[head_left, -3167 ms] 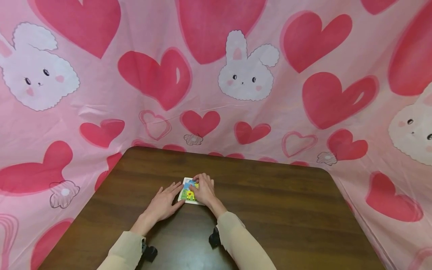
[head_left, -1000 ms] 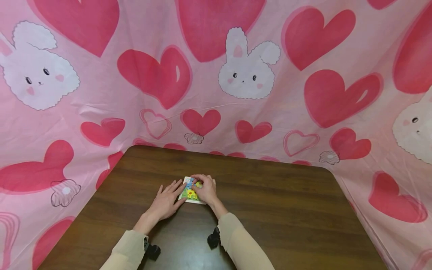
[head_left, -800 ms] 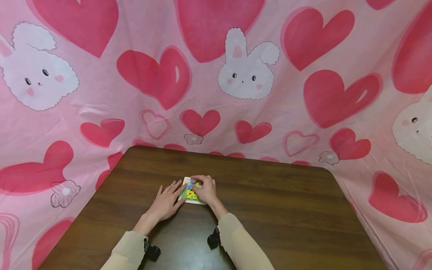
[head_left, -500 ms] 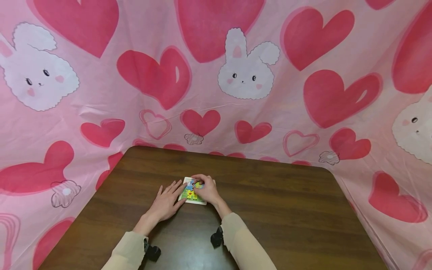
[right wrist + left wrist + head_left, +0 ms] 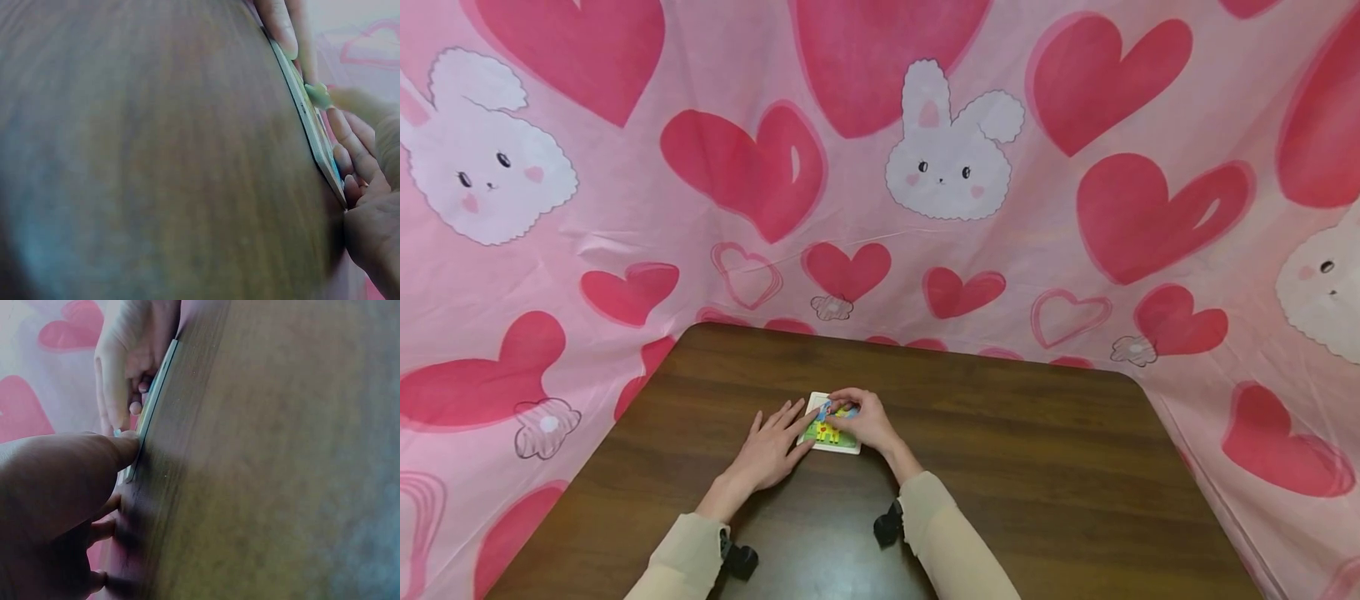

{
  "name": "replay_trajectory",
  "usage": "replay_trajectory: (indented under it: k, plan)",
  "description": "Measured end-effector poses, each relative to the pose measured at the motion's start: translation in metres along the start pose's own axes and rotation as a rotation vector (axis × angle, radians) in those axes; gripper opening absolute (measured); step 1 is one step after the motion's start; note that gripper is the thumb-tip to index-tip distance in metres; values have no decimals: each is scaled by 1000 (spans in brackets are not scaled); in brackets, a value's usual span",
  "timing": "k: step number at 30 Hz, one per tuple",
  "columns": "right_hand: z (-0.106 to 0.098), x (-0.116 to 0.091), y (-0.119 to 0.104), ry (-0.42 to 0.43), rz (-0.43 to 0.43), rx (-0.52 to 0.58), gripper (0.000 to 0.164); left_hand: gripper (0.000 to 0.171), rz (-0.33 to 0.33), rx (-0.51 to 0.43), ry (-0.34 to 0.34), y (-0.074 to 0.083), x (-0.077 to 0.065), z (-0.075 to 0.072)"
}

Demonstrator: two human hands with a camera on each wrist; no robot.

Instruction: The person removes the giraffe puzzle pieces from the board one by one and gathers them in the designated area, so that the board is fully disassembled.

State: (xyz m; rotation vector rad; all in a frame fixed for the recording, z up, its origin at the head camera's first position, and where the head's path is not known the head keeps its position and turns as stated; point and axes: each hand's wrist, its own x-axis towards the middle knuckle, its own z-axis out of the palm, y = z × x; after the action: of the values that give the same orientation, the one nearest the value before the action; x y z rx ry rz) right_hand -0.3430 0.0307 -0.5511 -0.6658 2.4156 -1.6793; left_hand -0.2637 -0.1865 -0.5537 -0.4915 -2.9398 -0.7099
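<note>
A small white-framed jigsaw puzzle point(image 5: 829, 448) with a yellow giraffe picture lies flat on the table. My left hand point(image 5: 765, 450) rests along its left side with fingers spread, the thumb and a fingertip on the frame. Over the puzzle's upper right, my right hand point(image 5: 868, 422) pinches a puzzle piece point(image 5: 319, 95) between thumb and forefinger. Seen edge-on in the right wrist view, the piece is greenish and tilted up from the board. The other right fingers curl beside the far end of the board, and this hand hides part of the picture in the head view.
The dark brown wooden table point(image 5: 1037, 467) extends around the puzzle on all sides. A pink cloth point(image 5: 865, 208) with hearts and rabbits hangs behind and at both sides. Black wrist cameras point(image 5: 741, 562) sit under both sleeves.
My right hand has shifted slightly right and its forearm has swung outward, baring the puzzle's lower right corner. The left hand stays on the frame.
</note>
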Motion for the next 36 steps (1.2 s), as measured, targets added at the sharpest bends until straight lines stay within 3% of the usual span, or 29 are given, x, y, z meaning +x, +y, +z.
replay_trajectory:
  k: [14,21,31,36]
  plan:
    - [3,-2,2,33,25,27,26,61,-36,15,-49,5,0,-4]
    - [1,-2,2,36,10,23,23,66,-28,5,-6,-1,0,3]
    - [-4,-2,-4,178,55,171,24,68,-33,-11,-9,1,0,2]
    - [-13,-2,-7,190,35,187,25,68,-46,-11,-4,-2,1,4]
